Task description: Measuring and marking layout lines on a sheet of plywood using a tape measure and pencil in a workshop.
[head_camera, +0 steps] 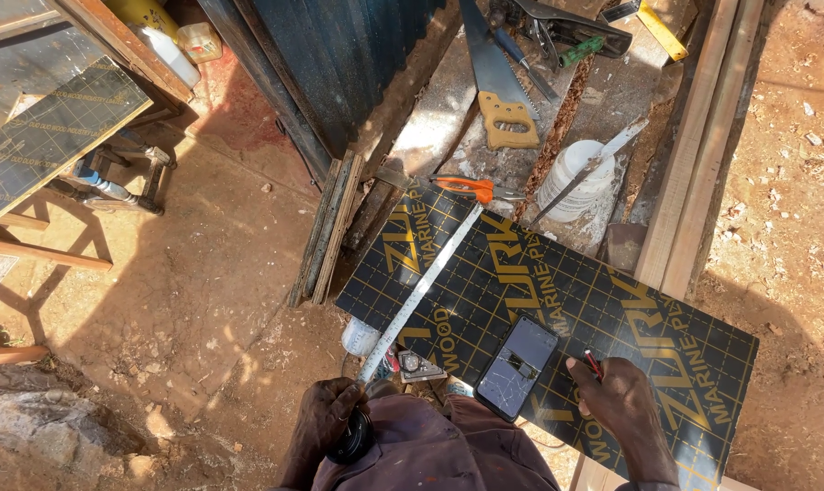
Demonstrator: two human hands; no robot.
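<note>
While the left hand (326,418) curls shut round a black tape case (353,438) just off the near edge of the board (612,318), the right hand (623,400) rests on the board's near edge w/ fingers pinching a red pencil (593,364), tip on the dark surface. Tape blade (421,289) runs from the case diagonally across the board's left corner up to its far edge. A phone (518,366) lies face-up on the board just left of the right hand, close but apart. A small metal square (415,365) sits at the near edge betw. blade and phone. Board is black w/ yellow grid and lettering, lying across a bench.

At the board's far edge: orange-handled pliers (467,187), touching the blade's end. Just beyond, a white tub (571,179) w/ a stick across it. Timber lengths (694,155) run along the right edge. Farther: a handsaw (498,82) w/ yellow handle, then more tools at the bench's far end, too jumbled to tell apart. Off left, on the dirt, a second printed board (48,136) on a wood frame.
</note>
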